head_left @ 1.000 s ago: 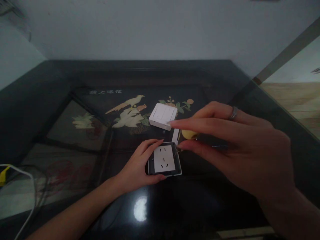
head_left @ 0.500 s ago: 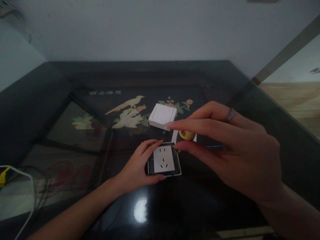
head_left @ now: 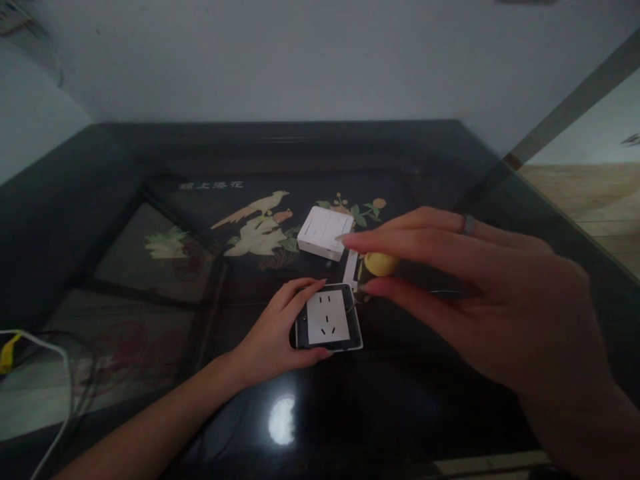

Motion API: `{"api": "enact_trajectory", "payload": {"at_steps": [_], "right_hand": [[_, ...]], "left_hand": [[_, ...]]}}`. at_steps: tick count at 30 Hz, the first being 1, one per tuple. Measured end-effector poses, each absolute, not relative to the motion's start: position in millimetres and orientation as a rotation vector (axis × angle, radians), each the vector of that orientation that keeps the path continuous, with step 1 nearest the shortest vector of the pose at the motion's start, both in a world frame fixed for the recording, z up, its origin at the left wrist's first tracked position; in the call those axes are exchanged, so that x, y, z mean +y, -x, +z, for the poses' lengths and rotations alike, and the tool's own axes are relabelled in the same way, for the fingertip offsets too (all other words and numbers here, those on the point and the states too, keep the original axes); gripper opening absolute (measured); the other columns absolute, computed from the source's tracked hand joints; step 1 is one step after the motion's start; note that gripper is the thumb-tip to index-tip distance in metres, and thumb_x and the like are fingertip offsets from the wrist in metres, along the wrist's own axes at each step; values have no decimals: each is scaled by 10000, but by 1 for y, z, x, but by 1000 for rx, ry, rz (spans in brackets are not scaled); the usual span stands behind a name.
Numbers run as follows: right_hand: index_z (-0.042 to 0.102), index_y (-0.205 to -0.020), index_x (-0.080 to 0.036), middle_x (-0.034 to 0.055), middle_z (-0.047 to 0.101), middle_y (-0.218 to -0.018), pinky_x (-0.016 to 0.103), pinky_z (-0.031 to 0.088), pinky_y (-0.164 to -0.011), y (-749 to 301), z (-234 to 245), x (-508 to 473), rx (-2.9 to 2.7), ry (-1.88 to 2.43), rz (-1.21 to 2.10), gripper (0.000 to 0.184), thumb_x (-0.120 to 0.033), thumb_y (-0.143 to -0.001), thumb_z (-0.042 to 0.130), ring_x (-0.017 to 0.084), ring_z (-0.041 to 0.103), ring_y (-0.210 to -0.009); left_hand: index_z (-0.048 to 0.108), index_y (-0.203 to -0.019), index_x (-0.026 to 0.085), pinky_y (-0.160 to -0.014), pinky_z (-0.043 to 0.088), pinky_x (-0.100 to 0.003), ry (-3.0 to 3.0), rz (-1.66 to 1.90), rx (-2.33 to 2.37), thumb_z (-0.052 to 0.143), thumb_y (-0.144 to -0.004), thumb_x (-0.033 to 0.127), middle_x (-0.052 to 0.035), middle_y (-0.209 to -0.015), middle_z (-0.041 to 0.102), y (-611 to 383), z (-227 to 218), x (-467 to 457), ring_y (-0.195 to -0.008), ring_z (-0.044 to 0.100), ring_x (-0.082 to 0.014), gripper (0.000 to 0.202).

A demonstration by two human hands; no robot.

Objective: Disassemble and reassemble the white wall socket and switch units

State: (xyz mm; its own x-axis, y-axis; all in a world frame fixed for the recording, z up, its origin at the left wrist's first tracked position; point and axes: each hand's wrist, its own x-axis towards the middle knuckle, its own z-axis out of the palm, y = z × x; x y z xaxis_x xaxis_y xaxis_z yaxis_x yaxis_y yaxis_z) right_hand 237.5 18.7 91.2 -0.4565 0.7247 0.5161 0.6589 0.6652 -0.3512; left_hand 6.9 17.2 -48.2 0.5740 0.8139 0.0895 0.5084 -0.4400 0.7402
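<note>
A socket unit [head_left: 327, 319] with a white face and dark surround lies on the dark glossy table [head_left: 240, 400]. My left hand [head_left: 280, 337] grips its left side, thumb along the near edge and fingers over the far edge. A thin wire or strand [head_left: 354, 308] shows at its right side. My right hand [head_left: 495, 293] is raised to the right of the socket, thumb and forefinger tips apart. Between them a yellow rounded piece [head_left: 381, 264] appears pinched; its far end is hidden by the fingers. Just behind lies a narrow white strip [head_left: 351, 270].
A white switch box [head_left: 325, 232] sits beyond the socket. Inlaid bird and flower pictures [head_left: 257, 230] show in the tabletop. At the left runs a white cable [head_left: 67, 380] with a yellow tag [head_left: 7, 353]. A wall [head_left: 280, 60] stands behind the table.
My right hand has moved a little to the right, away from the socket, and the yellow piece has shifted and turned with it. My left hand and the socket have stayed put.
</note>
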Motion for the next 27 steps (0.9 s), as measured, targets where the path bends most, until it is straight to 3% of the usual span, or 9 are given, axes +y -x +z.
{"api": "enact_trajectory", "payload": {"at_steps": [3,6,9,12,16,18,22,24,27], "right_hand": [[606,-1246,-253,-6,711,-1151,304,570,-896,-243,94,20,-2336,1021,250,352,-128,-928,518,166,682,-1024],[648,-1167,-229,28,667,-1222,301,547,-933,-242,92,21,-2341,955,248,248,-225,-936,559,176,632,-1124],[702,-1028,-229,22,688,-1035,243,567,-810,-237,88,20,-2245,965,147,159,-288,-891,646,143,670,-936],[684,-1110,-240,-5,718,-983,228,571,-796,-235,88,18,-2234,1000,146,227,-185,-901,615,128,689,-868],[608,-1247,-195,13,700,-1197,258,542,-940,-240,92,19,-2335,989,272,350,-97,-930,498,152,659,-1088],[621,-1228,-210,21,655,-1275,281,526,-973,-241,92,19,-2345,967,277,312,-148,-941,514,166,612,-1174],[703,-1064,-249,24,668,-1062,229,560,-825,-237,89,19,-2242,996,133,180,-279,-903,626,140,653,-980],[687,-1108,-255,5,681,-997,210,560,-796,-236,89,19,-2225,1017,117,211,-223,-919,598,125,663,-910],[617,-1232,-231,2,704,-1095,242,565,-841,-239,91,19,-2288,1015,196,315,-146,-948,511,142,679,-963]], "left_hand": [[331,-1453,291,-1090,387,-553,-2126,591,1053,753,-739,427,-124,-1425,395,-7,-49,17,-1322,406,-360,841],[312,-1454,290,-1099,373,-569,-2147,584,1035,752,-744,443,-128,-1427,384,-6,-50,18,-1325,398,-361,849],[294,-1457,284,-1108,364,-569,-2168,586,1024,751,-750,442,-126,-1431,369,-6,-50,18,-1333,382,-359,856],[287,-1462,291,-1107,371,-561,-2169,581,1037,748,-753,443,-123,-1436,360,-6,-50,18,-1335,380,-357,860],[285,-1458,303,-1104,372,-568,-2155,565,1041,746,-758,440,-124,-1433,356,-6,-50,17,-1329,388,-355,850],[283,-1457,303,-1105,369,-569,-2151,567,1040,747,-758,443,-123,-1435,350,-6,-50,17,-1332,382,-357,850],[286,-1459,293,-1106,368,-557,-2145,579,1025,748,-754,447,-122,-1435,356,-6,-50,18,-1329,380,-356,857],[287,-1461,288,-1106,371,-545,-2147,587,1022,749,-754,435,-119,-1434,359,-6,-50,18,-1325,387,-348,857],[285,-1460,287,-1109,366,-546,-2156,583,1021,753,-751,423,-122,-1430,359,-6,-51,18,-1327,389,-344,860]]}}
